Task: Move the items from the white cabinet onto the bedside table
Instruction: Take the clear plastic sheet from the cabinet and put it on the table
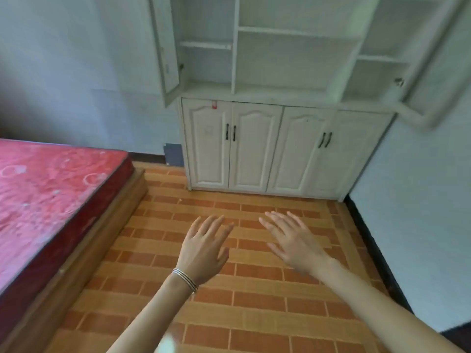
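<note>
**Bedroom view, nothing held**

At lower centre, the left hand and right hand are held out flat, fingers spread, nothing grasped, above an orange tiled floor. A red bed is seen at left. The white cabinet is placed at upper centre, upper doors open, lower doors shut.

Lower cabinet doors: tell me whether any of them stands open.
No: all four lower doors of the white cabinet sit shut against the frame; only its upper doors hang open.
</note>
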### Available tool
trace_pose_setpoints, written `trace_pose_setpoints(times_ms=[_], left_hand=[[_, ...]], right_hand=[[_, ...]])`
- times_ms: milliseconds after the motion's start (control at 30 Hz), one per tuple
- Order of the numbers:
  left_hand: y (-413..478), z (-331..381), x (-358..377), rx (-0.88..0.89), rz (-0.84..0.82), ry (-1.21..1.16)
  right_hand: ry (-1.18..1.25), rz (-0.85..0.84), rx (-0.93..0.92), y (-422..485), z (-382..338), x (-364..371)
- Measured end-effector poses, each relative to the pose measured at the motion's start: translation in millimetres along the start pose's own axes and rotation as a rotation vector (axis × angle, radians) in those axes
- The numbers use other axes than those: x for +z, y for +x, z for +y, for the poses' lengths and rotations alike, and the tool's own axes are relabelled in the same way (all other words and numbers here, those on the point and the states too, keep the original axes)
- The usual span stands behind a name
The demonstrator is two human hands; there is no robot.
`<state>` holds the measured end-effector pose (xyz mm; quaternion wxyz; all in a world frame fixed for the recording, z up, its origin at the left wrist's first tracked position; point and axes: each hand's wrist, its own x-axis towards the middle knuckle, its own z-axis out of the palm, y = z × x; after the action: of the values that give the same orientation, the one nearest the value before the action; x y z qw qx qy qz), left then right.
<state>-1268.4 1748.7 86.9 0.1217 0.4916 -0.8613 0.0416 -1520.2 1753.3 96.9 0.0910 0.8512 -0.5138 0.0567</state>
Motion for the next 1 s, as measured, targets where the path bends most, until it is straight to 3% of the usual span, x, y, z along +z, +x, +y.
trace_pose_setpoints(times_ms=[467, 733, 1000], left_hand=[[267.1, 101.7, 21.8, 0.252, 0.136, -0.061], [393.7, 76.5, 95.9, 0.399, 0.061, -0.100], [553.7, 48.5, 107.2, 0.519, 0.116, -0.112]], right_hand=[[-0.073, 0.171, 0.185, 11.1, 234.2, -14.5], [-0.064, 0.125, 0.323, 75.2, 319.1, 50.4], [-0.103, 0.137, 0.446, 168.1, 407.1, 47.3]])
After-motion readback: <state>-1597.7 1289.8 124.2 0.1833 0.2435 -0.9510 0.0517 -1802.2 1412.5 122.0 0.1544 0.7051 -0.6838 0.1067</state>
